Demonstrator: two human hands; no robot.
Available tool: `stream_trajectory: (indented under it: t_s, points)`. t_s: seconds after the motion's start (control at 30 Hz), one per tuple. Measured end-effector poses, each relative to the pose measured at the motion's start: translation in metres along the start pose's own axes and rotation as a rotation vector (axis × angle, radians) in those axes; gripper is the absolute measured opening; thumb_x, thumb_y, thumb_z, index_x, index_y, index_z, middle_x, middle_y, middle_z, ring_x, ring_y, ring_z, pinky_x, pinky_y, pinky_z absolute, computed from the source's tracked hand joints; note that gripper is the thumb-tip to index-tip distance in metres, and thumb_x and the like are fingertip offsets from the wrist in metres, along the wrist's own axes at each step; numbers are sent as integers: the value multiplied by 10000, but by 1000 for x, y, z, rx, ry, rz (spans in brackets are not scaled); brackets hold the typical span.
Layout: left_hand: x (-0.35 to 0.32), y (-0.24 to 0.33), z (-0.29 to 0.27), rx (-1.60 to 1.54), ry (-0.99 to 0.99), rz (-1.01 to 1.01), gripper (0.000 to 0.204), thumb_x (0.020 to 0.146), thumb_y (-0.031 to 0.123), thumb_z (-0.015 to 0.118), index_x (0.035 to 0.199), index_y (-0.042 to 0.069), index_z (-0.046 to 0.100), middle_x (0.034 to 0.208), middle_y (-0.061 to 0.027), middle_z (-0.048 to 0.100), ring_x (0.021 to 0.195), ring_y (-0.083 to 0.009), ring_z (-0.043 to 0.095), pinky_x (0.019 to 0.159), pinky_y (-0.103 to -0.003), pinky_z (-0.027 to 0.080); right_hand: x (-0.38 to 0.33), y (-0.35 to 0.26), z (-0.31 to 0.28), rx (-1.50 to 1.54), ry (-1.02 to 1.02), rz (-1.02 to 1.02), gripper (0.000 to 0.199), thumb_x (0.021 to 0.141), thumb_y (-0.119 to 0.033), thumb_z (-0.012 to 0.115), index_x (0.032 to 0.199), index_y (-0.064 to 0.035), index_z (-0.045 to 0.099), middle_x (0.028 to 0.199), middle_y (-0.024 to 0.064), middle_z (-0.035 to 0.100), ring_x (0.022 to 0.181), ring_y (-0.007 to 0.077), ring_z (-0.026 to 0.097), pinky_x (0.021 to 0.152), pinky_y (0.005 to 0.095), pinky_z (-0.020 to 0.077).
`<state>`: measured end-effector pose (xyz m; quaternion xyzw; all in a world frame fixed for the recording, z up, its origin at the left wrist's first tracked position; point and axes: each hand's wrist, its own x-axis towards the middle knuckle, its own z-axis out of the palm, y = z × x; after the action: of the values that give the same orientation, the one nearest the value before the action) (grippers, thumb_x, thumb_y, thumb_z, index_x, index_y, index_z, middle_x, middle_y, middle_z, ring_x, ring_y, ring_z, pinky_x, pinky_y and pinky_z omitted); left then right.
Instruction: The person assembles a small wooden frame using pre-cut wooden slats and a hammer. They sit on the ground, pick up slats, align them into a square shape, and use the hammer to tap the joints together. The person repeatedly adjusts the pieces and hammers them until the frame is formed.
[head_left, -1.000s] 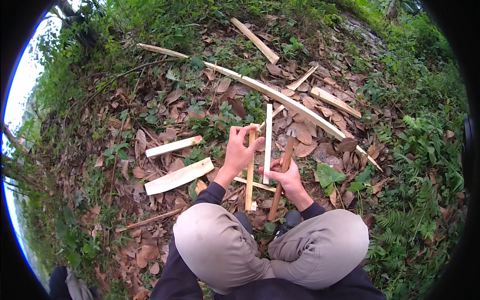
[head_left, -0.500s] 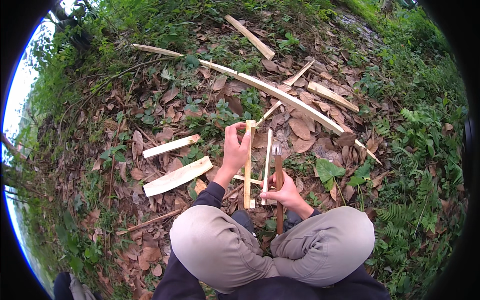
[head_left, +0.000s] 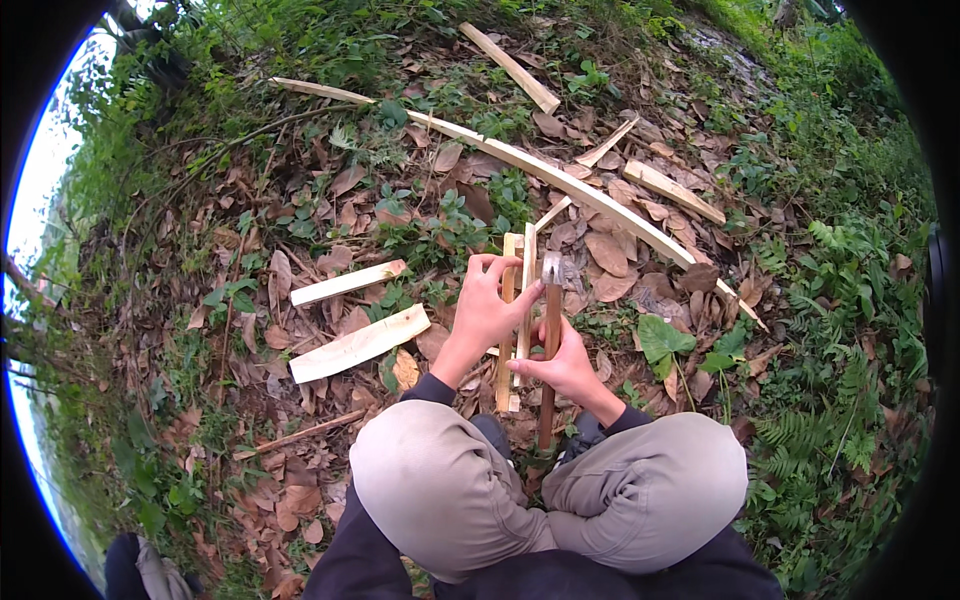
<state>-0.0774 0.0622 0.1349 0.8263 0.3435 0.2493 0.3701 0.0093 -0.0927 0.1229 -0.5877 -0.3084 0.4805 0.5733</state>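
Note:
My left hand (head_left: 485,312) is closed on a flat wooden slat (head_left: 505,385) that stands lengthwise in front of my knees, and its thumb reaches across a second, thinner wooden strip (head_left: 529,258). My right hand (head_left: 572,370) is closed around the brown handle of a hammer (head_left: 552,315), the metal head pointing away from me. The fingertips of that hand also touch the lower part of the thinner strip. The two pieces of wood lie side by side, with the hammer just to their right.
Left of my hands lie a short wooden piece (head_left: 348,283) and a wider board (head_left: 360,345). A long pale strip (head_left: 560,180) stretches across the leaf litter ahead. Further off are another plank (head_left: 510,67) and a short stick of wood (head_left: 673,191). Green plants surround the spot.
My right hand has brought the thinner strip left against the slat. My left thumb has moved over onto it. The hammer has stayed in my right hand.

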Motion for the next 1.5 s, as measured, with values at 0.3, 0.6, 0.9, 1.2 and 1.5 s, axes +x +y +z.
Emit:
stream_trajectory:
  t_s: [0.3, 0.6, 0.9, 1.2, 1.5]
  points:
    - [3, -25, 9, -448, 40, -330, 292, 903, 248, 703, 1076, 12, 720, 1252, -114, 549, 844, -150, 643, 779, -284, 526, 11, 17, 17, 90, -18, -121, 593, 840, -200, 820, 1275, 3, 472, 1175, 89, 586, 1063, 158, 609, 887, 331, 528]
    - [6, -31, 7, -829, -72, -540, 312, 987, 323, 586, 1058, 34, 681, 1084, -28, 622, 854, -143, 671, 646, -285, 531, 1, 4, 10, 308, -45, 19, 686, 814, -67, 813, 1325, 18, 362, 1319, 159, 490, 1053, 266, 667, 848, 370, 607]
    - [35, -4, -67, -751, -117, -515, 258, 1058, 299, 442, 1108, 63, 532, 1016, -81, 671, 498, -67, 505, 423, -219, 413, 2, -49, -41, 312, -21, -34, 540, 846, -2, 742, 1237, 51, 374, 1337, 217, 498, 973, 313, 700, 801, 420, 629]
    - [121, 91, -121, -43, -498, -307, 446, 964, 367, 616, 1216, 13, 519, 951, -68, 648, 628, -86, 580, 533, -250, 459, 23, -78, -97, 278, 92, -135, 543, 841, -17, 705, 1284, 103, 415, 1327, 239, 521, 942, 328, 708, 732, 416, 651]
    - [117, 68, -52, 566, -605, -86, 420, 858, 285, 682, 1143, -20, 631, 1117, -239, 685, 1062, -376, 666, 916, -457, 536, 47, -27, -119, 179, 46, 88, 418, 909, -98, 704, 1255, 46, 519, 967, 125, 674, 810, 211, 724, 704, 358, 628]
